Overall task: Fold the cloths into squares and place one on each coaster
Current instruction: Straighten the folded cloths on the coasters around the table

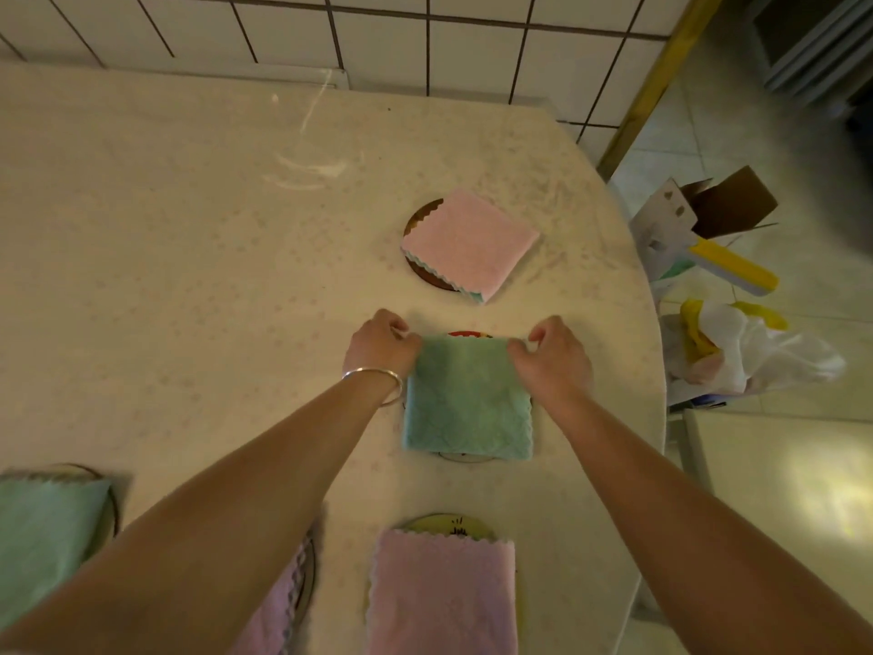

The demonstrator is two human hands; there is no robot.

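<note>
left hand (383,343) and right hand (555,354) pinching green cloth (469,401) corners over coaster (465,334), table (189,276)

Domestic kitchen or dining area: white tiled wall (425,35), cream patterned tablecloth on the table (189,229), tiled floor (708,148) holding plastic bags (765,356) and cardboard (727,200).

Table (189,276): against the wall (378,35).
Middle: cloth (467,404) on coaster (465,334), a hand at each far corner.
Behind it: second cloth (467,243) on coaster (418,217).
Near edge: three cloths on coasters, side by side.
Right of table: box (699,215), bag (756,352) on floor.
</note>
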